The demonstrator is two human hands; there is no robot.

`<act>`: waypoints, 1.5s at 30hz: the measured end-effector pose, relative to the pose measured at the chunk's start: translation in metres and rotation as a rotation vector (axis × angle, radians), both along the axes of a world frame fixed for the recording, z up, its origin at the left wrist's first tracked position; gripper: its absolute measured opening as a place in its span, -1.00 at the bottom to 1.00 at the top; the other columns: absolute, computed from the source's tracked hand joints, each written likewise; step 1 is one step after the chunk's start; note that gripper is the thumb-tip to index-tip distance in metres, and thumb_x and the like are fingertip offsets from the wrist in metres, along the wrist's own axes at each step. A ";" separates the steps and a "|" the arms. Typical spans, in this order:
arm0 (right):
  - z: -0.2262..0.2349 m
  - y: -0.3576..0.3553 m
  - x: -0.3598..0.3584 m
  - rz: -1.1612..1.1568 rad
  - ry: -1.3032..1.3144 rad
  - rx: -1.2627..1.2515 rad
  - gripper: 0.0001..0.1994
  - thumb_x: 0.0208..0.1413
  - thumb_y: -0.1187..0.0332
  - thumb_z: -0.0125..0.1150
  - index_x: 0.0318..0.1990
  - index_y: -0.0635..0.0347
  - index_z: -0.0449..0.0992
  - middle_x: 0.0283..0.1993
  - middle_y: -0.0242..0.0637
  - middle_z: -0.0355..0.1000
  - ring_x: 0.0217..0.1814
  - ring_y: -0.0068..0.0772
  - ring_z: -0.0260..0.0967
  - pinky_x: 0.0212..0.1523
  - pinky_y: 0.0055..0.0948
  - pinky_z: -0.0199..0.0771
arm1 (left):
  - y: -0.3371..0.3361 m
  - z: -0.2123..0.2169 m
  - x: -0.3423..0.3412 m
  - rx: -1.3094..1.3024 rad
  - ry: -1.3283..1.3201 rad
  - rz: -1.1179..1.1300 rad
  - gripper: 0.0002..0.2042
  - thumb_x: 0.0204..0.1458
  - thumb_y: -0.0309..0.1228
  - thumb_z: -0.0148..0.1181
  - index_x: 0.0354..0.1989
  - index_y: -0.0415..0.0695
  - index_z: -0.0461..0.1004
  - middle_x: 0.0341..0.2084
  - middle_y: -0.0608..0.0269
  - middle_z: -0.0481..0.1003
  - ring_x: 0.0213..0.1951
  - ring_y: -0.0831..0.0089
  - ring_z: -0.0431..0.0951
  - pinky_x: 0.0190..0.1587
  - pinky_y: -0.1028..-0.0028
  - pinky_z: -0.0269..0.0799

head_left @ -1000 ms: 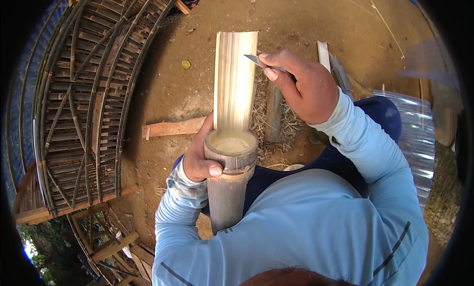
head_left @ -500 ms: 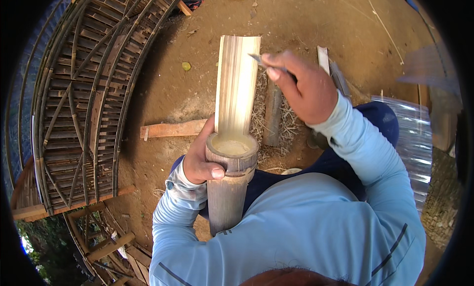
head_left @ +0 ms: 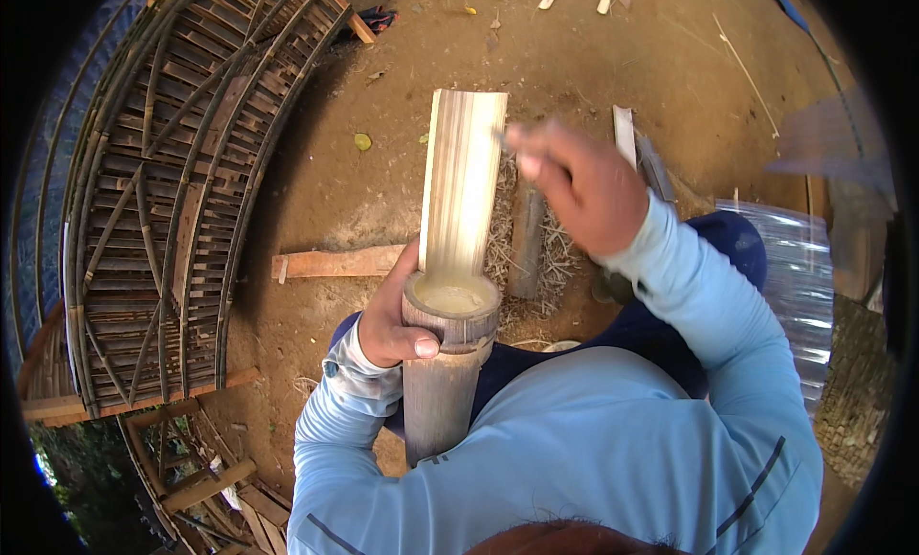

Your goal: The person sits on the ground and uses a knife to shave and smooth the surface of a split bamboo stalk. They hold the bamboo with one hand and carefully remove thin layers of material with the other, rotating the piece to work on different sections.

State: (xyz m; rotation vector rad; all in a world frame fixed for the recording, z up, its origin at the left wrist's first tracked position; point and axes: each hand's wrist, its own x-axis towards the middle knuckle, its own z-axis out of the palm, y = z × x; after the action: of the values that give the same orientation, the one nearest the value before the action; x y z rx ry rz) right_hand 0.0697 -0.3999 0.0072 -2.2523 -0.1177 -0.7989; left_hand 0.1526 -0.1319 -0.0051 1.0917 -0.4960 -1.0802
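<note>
A thick bamboo section [head_left: 442,387] stands tilted in front of my body, with a closed, cup-like hollow [head_left: 455,299] at its cut rim. Beyond that rim a long half-split wall [head_left: 463,177] stretches away, pale and streaked on its inner face. My left hand [head_left: 391,316] grips the bamboo from the left at the node, thumb across the front and fingers behind. My right hand [head_left: 589,186] is closed at the split wall's right edge, smeared by motion. In its fingers is a thin, dark pointed tool [head_left: 502,138], too blurred to tell its kind.
A slatted bamboo frame [head_left: 177,191] rises on the left. A flat wooden strip [head_left: 340,261] lies on the dirt beside my left hand. Shavings [head_left: 555,268] surround a bamboo piece [head_left: 526,239] below my right hand. Clear corrugated sheeting [head_left: 790,277] is at the right.
The bamboo has shifted slightly toward me, with my left hand still on it. My right hand has moved slightly down and blurs, its tool staying by the split wall's right edge.
</note>
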 end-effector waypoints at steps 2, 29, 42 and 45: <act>0.007 -0.004 0.008 -0.051 -0.026 0.040 -0.77 0.33 0.27 0.09 -0.03 0.19 0.53 -0.17 -0.12 0.57 -0.20 -0.08 0.57 -0.23 -0.20 0.56 | 0.002 0.000 0.001 -0.005 0.009 -0.014 0.25 -0.46 -0.20 0.65 0.44 -0.28 -0.09 0.00 -0.37 0.45 -0.04 -0.09 0.60 0.02 0.00 0.58; -0.006 0.012 -0.017 0.016 -0.078 0.117 -0.77 0.33 0.30 0.12 0.00 0.22 0.52 -0.15 -0.07 0.57 -0.20 -0.09 0.58 -0.22 -0.26 0.55 | -0.004 -0.004 0.004 -0.079 0.171 -0.107 0.26 -0.46 -0.12 0.59 0.47 -0.19 -0.12 0.05 -0.33 0.41 -0.04 -0.24 0.57 -0.02 -0.09 0.59; -0.003 0.019 -0.016 -0.041 -0.132 -0.062 -0.84 0.26 0.34 0.19 -0.07 0.13 0.55 -0.36 -0.18 0.52 -0.43 -0.10 0.49 -0.44 -0.22 0.47 | -0.009 0.006 -0.001 -0.083 0.229 -0.151 0.25 -0.44 -0.06 0.58 0.44 -0.23 -0.11 0.02 -0.31 0.44 -0.03 -0.13 0.59 0.00 -0.03 0.59; -0.011 0.025 -0.029 -0.014 -0.099 -0.064 -0.84 0.26 0.34 0.18 -0.06 0.12 0.55 -0.37 -0.17 0.51 -0.41 -0.09 0.49 -0.42 -0.23 0.47 | -0.009 0.005 0.000 -0.075 0.228 -0.170 0.25 -0.44 -0.07 0.58 0.45 -0.22 -0.13 0.03 -0.33 0.44 0.00 -0.14 0.58 0.02 -0.03 0.58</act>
State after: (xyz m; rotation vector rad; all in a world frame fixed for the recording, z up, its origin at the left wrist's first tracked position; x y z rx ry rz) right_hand 0.0402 -0.3745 -0.0038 -2.2758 -0.1762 -0.9268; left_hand 0.1522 -0.1407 0.0000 0.8588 -0.4486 -1.3080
